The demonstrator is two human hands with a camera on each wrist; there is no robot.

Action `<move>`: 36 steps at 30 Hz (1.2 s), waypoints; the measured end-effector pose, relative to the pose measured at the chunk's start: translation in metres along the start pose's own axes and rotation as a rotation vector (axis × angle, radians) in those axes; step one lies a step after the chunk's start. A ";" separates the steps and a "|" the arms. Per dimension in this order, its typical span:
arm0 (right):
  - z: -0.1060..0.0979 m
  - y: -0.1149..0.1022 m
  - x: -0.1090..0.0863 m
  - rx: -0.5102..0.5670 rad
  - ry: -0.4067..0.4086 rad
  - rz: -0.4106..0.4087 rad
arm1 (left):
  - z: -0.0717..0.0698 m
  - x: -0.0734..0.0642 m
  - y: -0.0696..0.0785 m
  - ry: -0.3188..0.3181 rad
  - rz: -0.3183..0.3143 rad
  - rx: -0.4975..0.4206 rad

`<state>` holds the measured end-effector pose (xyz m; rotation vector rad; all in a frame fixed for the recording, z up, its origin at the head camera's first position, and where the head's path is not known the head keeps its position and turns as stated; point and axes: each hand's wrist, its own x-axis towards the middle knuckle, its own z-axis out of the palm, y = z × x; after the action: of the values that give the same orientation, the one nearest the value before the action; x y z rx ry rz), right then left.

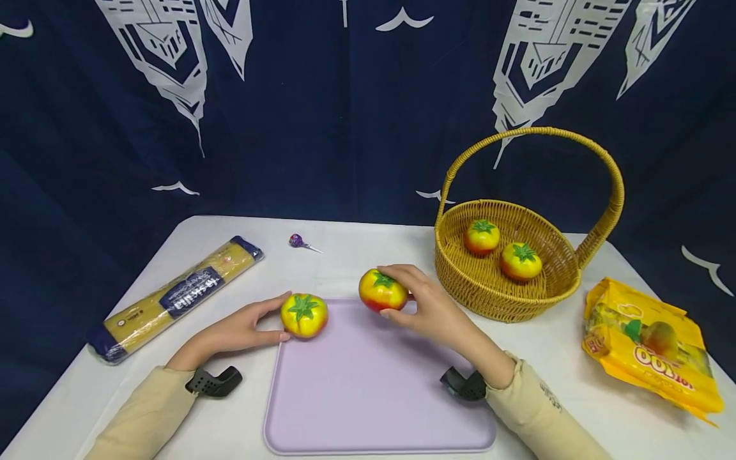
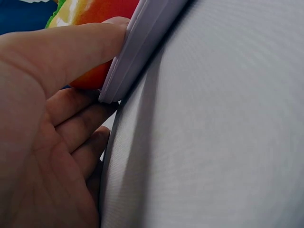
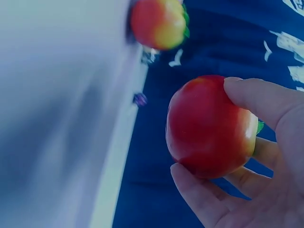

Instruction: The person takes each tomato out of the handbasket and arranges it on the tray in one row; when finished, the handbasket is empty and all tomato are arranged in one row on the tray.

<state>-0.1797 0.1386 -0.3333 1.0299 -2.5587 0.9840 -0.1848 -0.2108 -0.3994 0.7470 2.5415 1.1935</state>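
Observation:
My right hand (image 1: 428, 306) grips a yellow-and-red tomato (image 1: 383, 291) with a green leafy top, thumb on one side and fingers on the other. In the right wrist view this tomato (image 3: 209, 128) shows its red underside, held above the tray. My left hand (image 1: 244, 329) has thumb and fingers around a second tomato (image 1: 305, 315) at the far left corner of the lilac tray (image 1: 379, 390). In the left wrist view, the left thumb (image 2: 85, 47) lies against this tomato (image 2: 99, 19) beside the tray's rim; the fingertips are partly hidden behind it.
A wicker basket (image 1: 468, 287) with a tall handle stands at the back right, two tomatoes (image 1: 520, 262) inside. A yellow snack bag (image 1: 652, 351) lies at the right. A pasta pack (image 1: 175, 300) lies at the left, and a wrapped lollipop (image 1: 296, 241) behind the tray.

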 end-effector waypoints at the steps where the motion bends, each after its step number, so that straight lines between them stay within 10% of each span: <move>1: 0.004 0.000 0.000 0.002 -0.009 -0.008 | 0.000 0.000 0.000 -0.002 -0.002 0.000; 36: 0.051 0.002 0.009 0.021 -0.220 -0.002 | 0.000 0.002 -0.003 -0.003 0.006 0.007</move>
<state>-0.1851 0.1019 -0.3695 1.2082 -2.7251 0.9467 -0.1876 -0.2111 -0.4018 0.7584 2.5445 1.1850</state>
